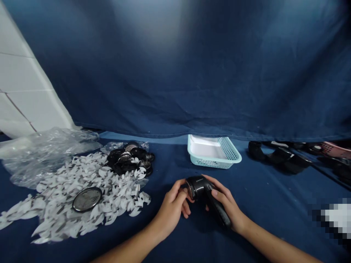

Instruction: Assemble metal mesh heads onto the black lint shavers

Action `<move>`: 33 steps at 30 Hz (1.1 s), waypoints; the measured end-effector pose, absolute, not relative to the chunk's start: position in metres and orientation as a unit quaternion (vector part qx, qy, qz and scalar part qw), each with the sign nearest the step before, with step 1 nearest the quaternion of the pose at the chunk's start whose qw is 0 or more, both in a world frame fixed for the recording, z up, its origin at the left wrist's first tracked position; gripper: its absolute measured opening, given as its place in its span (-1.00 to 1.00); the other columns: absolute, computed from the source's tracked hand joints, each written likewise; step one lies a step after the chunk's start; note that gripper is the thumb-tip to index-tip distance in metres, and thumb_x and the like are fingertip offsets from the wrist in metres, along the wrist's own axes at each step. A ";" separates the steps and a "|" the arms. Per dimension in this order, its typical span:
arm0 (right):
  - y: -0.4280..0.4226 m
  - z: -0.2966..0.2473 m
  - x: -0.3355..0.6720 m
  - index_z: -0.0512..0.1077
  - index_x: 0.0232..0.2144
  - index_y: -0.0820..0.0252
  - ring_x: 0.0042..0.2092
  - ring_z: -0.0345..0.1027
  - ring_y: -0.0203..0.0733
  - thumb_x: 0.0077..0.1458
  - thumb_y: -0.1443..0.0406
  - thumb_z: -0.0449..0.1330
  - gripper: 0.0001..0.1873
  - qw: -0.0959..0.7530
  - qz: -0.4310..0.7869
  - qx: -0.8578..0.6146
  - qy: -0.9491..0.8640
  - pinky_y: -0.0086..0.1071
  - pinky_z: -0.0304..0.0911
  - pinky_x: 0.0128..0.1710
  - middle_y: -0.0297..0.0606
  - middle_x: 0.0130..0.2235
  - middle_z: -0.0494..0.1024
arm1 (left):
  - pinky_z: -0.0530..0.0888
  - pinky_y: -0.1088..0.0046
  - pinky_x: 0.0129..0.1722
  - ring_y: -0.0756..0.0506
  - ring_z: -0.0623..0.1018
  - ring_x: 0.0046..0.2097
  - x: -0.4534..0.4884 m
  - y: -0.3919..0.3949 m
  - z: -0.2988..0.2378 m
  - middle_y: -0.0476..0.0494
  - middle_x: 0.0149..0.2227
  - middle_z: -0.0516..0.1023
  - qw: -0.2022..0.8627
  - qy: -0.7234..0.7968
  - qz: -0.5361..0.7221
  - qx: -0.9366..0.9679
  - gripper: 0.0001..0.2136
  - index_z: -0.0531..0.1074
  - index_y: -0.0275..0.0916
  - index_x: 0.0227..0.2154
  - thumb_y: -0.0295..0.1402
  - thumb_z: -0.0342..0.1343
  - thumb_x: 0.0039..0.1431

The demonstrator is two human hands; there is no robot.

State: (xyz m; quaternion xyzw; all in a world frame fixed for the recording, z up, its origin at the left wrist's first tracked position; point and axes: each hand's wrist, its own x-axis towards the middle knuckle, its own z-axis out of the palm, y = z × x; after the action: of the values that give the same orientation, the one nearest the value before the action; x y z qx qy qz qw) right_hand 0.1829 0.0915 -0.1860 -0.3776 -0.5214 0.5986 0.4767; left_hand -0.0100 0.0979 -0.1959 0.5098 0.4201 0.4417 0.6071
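Note:
A black fabric shaver (215, 204) with a round head and an angled handle is held above the blue cloth, between both hands. The thumb and fingers of my left hand (175, 202) are closed around the rim of its head, which faces left. My right hand (229, 202) grips the handle and the back of the neck from the right side. The front face of the head is mostly hidden by my left fingers. To the left, a round black-rimmed mesh cover (87, 199) lies on a pile of small white blade-like pieces (115, 199).
Several black round covers (128, 157) are heaped behind the white pieces, beside crumpled clear plastic bags (49, 149). A light-blue basket (215, 160) with a white lining stands ahead. Black parts (285, 159) and a pink basket (337, 149) are at right. A dark blue curtain (175, 80) hangs behind.

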 end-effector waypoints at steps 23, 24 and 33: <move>0.104 -0.199 0.193 0.47 -0.12 0.33 -0.55 0.47 -0.18 0.27 0.00 -0.04 -0.47 0.432 0.714 -0.325 -0.446 -0.40 0.32 -0.51 -0.16 -0.49 0.60 | 0.38 0.51 -0.60 0.04 0.43 -0.56 -0.012 0.098 -0.198 -0.06 -0.40 0.48 0.573 0.420 0.418 0.566 -0.64 0.28 -0.26 -0.01 -0.14 -0.04 0.26; 0.106 -0.201 0.195 0.51 -0.22 0.36 -0.55 0.47 -0.15 0.26 -0.04 -0.06 -0.41 0.420 0.726 -0.324 -0.438 -0.38 0.34 -0.49 -0.15 -0.57 0.57 | 0.38 0.51 -0.60 0.04 0.43 -0.56 -0.012 0.097 -0.197 -0.05 -0.40 0.47 0.571 0.422 0.415 0.568 -0.64 0.27 -0.26 0.00 -0.14 -0.04 0.26; 0.130 -0.212 0.205 0.57 -0.37 0.44 -0.74 0.28 -0.34 0.14 -0.13 -0.07 -0.26 0.360 0.790 -0.274 -0.414 -0.39 0.30 -0.67 0.12 -0.33 0.64 | 0.39 0.49 -0.55 0.04 0.42 -0.53 -0.011 0.093 -0.195 -0.06 -0.36 0.49 0.549 0.429 0.406 0.591 -0.59 0.21 -0.22 0.08 -0.10 -0.06 0.29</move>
State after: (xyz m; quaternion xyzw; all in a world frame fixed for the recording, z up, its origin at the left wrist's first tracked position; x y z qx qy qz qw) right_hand 0.2052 0.1300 -0.2119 -0.2740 -0.4144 0.7897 0.3599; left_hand -0.0114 0.0934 -0.1953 0.5912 0.4290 0.4059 0.5493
